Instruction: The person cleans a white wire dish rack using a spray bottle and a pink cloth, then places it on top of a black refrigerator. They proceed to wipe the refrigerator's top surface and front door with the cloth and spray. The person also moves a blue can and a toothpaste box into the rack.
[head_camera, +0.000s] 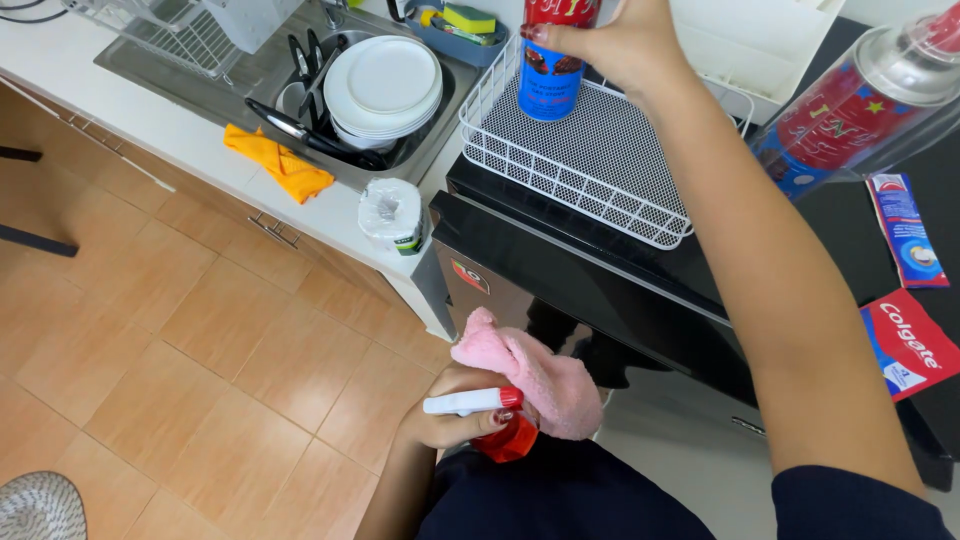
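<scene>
Dark navy short sleeve (860, 500), bare forearms, red-painted nails (510, 398)

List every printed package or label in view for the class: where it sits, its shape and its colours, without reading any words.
Tall can: in the white wire basket, held by the right hand; red and blue.
Clear-capped cylinder: right edge; red and blue.
Flat carton: black top; red, white.
Tube: behind the carton; blue, red.

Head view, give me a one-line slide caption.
Right hand sets a can in a wire basket; left hand holds a spray bottle.
</scene>
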